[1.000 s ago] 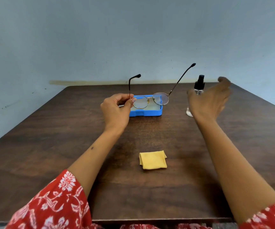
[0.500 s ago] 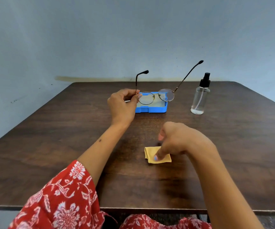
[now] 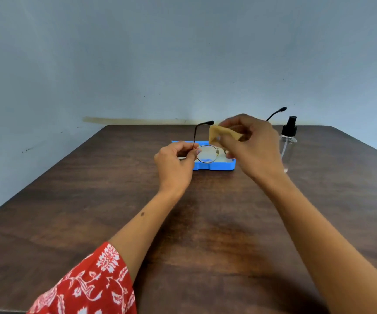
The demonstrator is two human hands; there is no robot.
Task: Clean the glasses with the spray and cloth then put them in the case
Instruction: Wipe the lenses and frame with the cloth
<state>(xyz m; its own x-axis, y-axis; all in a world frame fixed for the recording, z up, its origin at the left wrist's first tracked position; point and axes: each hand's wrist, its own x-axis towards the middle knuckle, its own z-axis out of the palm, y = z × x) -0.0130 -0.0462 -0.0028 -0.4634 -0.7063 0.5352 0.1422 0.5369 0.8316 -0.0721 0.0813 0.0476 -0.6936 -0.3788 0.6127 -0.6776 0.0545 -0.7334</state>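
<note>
Head view: your left hand (image 3: 174, 164) pinches the glasses (image 3: 206, 152) by the hinge; right hand (image 3: 254, 146) pinches the yellow cloth (image 3: 219, 134) above the blue case (image 3: 214, 165).

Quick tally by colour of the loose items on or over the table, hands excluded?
Yellow: 1, folded yellow cloth
Blue: 1, open blue plastic case
Clear with black top: 1, clear spray bottle
Gold wire with dark arms: 1, round-lens glasses
Total: 4

Soft, even light; wide-angle warp; slight motion blur.
</note>
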